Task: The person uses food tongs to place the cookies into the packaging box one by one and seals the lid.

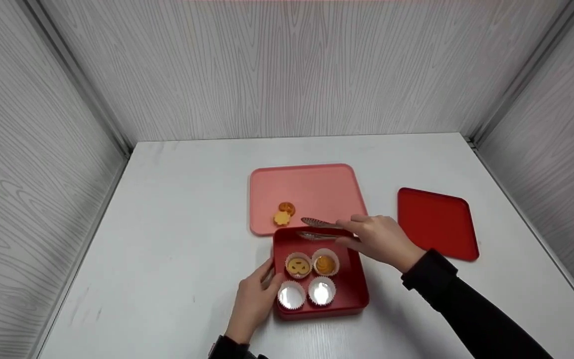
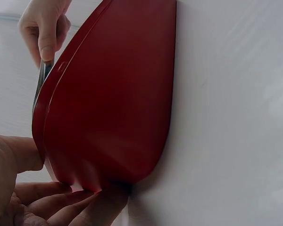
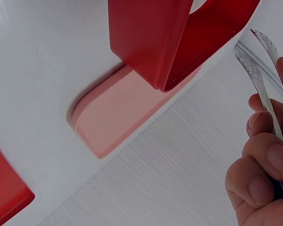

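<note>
Well, my right grip (image 1: 382,240) pinches the tongs (image 1: 314,222), tips parted about the far rim of the red box (image 1: 352,284), while my left grip (image 1: 256,299) holds that box by its left side on the tabletop (image 1: 177,224). For clean handling, I'd brace the box firmly and squeeze only lightly, so the pastries (image 1: 282,218) on the pink tray (image 1: 312,187) aren't marred and the paper cups (image 1: 291,295) inside aren't tipped.

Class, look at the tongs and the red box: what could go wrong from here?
The two cookies lie close together on the pink tray, so picking one might nudge the other. The open tongs in the right hand are near the far rim of the red box and could knock it. The two empty white cups might shift if brushed.
</note>
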Demonstrator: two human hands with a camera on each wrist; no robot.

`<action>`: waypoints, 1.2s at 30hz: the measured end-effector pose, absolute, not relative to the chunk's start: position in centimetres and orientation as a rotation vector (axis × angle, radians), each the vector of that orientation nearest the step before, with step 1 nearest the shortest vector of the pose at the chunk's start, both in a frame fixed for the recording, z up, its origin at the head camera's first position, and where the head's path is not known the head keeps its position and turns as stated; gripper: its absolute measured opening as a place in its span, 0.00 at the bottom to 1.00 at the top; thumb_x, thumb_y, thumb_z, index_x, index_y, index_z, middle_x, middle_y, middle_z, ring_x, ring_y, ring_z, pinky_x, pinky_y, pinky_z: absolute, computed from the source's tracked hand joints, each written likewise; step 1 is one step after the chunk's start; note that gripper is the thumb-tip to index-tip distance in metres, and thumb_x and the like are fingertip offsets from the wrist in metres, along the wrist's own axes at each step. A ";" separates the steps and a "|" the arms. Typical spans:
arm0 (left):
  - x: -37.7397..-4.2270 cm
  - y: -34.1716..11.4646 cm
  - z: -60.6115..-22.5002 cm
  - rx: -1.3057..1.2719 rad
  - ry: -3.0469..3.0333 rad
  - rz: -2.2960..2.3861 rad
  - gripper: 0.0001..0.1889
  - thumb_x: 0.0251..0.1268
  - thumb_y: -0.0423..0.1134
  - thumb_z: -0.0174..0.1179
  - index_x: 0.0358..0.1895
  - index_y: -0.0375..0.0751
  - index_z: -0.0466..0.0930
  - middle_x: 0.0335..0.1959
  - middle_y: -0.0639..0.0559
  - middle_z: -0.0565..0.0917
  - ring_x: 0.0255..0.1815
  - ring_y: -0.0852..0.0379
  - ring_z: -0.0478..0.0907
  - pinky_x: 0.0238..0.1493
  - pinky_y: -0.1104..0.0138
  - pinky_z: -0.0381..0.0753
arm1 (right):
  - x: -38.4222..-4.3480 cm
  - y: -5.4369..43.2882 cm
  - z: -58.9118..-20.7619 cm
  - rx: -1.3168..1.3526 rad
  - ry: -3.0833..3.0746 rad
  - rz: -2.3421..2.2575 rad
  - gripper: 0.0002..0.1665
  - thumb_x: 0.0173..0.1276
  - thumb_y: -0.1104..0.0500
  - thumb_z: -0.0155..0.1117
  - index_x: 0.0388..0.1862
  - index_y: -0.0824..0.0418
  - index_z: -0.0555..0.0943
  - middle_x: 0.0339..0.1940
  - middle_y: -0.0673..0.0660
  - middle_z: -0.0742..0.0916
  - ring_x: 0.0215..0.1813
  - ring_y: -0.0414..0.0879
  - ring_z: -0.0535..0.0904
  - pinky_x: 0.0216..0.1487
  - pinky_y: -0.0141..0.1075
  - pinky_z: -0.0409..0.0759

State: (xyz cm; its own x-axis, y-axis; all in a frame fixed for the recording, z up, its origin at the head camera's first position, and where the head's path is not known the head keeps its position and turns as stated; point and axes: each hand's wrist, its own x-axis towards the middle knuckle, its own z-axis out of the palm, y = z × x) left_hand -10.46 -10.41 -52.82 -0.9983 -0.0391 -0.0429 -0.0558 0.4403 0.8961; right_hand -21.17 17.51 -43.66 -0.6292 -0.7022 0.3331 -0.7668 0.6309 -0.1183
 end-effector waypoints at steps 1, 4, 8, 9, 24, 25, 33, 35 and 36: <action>-10.5 -10.4 -52.8 -0.088 2.650 1.653 0.29 0.76 0.45 0.59 0.74 0.37 0.71 0.66 0.35 0.78 0.62 0.42 0.81 0.69 0.48 0.74 | -21.4 17.4 -43.6 1.181 -2.612 0.367 0.19 0.63 0.53 0.78 0.51 0.56 0.87 0.25 0.51 0.82 0.20 0.38 0.71 0.22 0.28 0.70; -10.5 -10.4 -52.8 -0.094 2.648 1.651 0.29 0.76 0.45 0.60 0.74 0.37 0.71 0.67 0.36 0.78 0.62 0.43 0.81 0.69 0.49 0.74 | -22.2 17.2 -43.6 1.141 -2.647 0.368 0.17 0.64 0.53 0.77 0.50 0.56 0.87 0.25 0.51 0.82 0.20 0.39 0.70 0.22 0.30 0.68; -10.5 -10.4 -52.8 -0.105 2.649 1.650 0.29 0.75 0.45 0.60 0.73 0.36 0.71 0.67 0.38 0.79 0.62 0.44 0.81 0.69 0.49 0.74 | -23.2 16.7 -43.6 1.093 -2.685 0.381 0.17 0.66 0.52 0.76 0.51 0.56 0.86 0.28 0.53 0.83 0.22 0.41 0.71 0.23 0.32 0.70; -10.5 -10.4 -52.8 -0.105 2.649 1.651 0.29 0.75 0.45 0.60 0.73 0.36 0.71 0.67 0.38 0.79 0.62 0.44 0.81 0.69 0.49 0.74 | -23.5 16.5 -43.6 1.085 -2.692 0.386 0.17 0.66 0.52 0.75 0.51 0.56 0.87 0.28 0.53 0.84 0.22 0.41 0.72 0.23 0.32 0.70; -10.6 -10.3 -52.8 -0.108 2.667 1.638 0.28 0.75 0.46 0.60 0.73 0.38 0.72 0.66 0.38 0.79 0.64 0.41 0.79 0.70 0.48 0.73 | -26.1 13.8 -44.4 1.098 -2.801 0.469 0.16 0.68 0.50 0.73 0.49 0.59 0.87 0.28 0.54 0.82 0.26 0.44 0.72 0.26 0.34 0.68; -10.6 -10.3 -52.9 -0.108 2.666 1.639 0.28 0.75 0.46 0.60 0.73 0.38 0.72 0.66 0.37 0.79 0.64 0.41 0.80 0.70 0.48 0.73 | -26.3 13.7 -44.5 1.093 -2.818 0.476 0.16 0.68 0.51 0.73 0.48 0.59 0.87 0.28 0.55 0.81 0.27 0.44 0.72 0.26 0.34 0.68; -10.4 -10.4 -52.8 -0.094 2.661 1.642 0.29 0.75 0.46 0.60 0.73 0.37 0.71 0.66 0.37 0.79 0.64 0.41 0.80 0.69 0.48 0.73 | -27.0 12.6 -45.3 1.105 -2.871 0.546 0.17 0.67 0.51 0.72 0.49 0.60 0.87 0.31 0.57 0.83 0.29 0.46 0.73 0.30 0.35 0.70; -10.4 -10.4 -52.8 -0.086 2.664 1.639 0.29 0.75 0.46 0.60 0.74 0.37 0.71 0.66 0.36 0.79 0.64 0.41 0.80 0.68 0.49 0.75 | -27.0 12.4 -45.5 1.110 -2.875 0.555 0.19 0.68 0.51 0.72 0.52 0.60 0.87 0.33 0.58 0.84 0.29 0.47 0.74 0.30 0.34 0.70; -10.4 -10.4 -52.7 -0.083 2.669 1.635 0.29 0.75 0.46 0.60 0.74 0.36 0.71 0.66 0.36 0.79 0.64 0.41 0.79 0.68 0.49 0.75 | -27.1 12.2 -45.6 1.110 -2.879 0.552 0.19 0.68 0.51 0.72 0.52 0.61 0.86 0.33 0.58 0.84 0.30 0.47 0.75 0.31 0.34 0.71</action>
State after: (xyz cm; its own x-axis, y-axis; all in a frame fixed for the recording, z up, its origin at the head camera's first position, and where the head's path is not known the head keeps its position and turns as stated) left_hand -10.40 -10.38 -52.75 -0.9985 -0.0398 -0.0368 -0.0509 0.4535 0.8898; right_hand -27.07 12.24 -45.57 -0.7491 -0.6493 0.1315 -0.6519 0.6871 -0.3209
